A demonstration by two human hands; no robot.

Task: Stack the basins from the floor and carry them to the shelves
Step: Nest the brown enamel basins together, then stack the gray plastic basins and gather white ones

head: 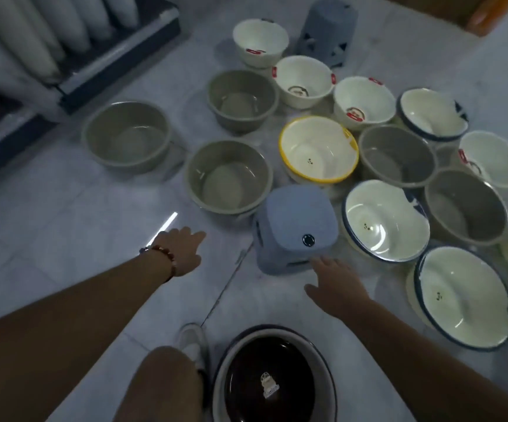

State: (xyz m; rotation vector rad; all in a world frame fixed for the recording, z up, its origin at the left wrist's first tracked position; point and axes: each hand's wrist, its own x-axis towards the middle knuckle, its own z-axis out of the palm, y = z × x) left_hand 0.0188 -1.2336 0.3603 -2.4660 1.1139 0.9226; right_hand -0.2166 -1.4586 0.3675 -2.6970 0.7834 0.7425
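Reaching forward with both arms, I see only the head view, looking down on a pale tiled floor (64, 226) strewn with basins. My left hand (182, 251), a bead bracelet (163, 254) on its wrist, hangs over bare tile with fingers straight and spread, holding nothing. My right hand (334, 281) is likewise loose and empty, its fingertips just at the near edge of an upturned blue stool (295, 226); whether they touch it I cannot tell.

Nearest the left hand sits a grey basin (228, 178); 2 more grey ones lie farther left and beyond. Right of the stool stand a blue-rimmed basin (386, 220) and a yellow-rimmed basin (319, 149), with white red-handled ones at the far side. A dark basin (271, 373) nested in a lighter one rests near, beside my shoe (191, 342). The shelves (73, 77) stand far left.

I judge gathering has barely begun. Next, I would lift the nearest grey basin by its rim and nest like with like.
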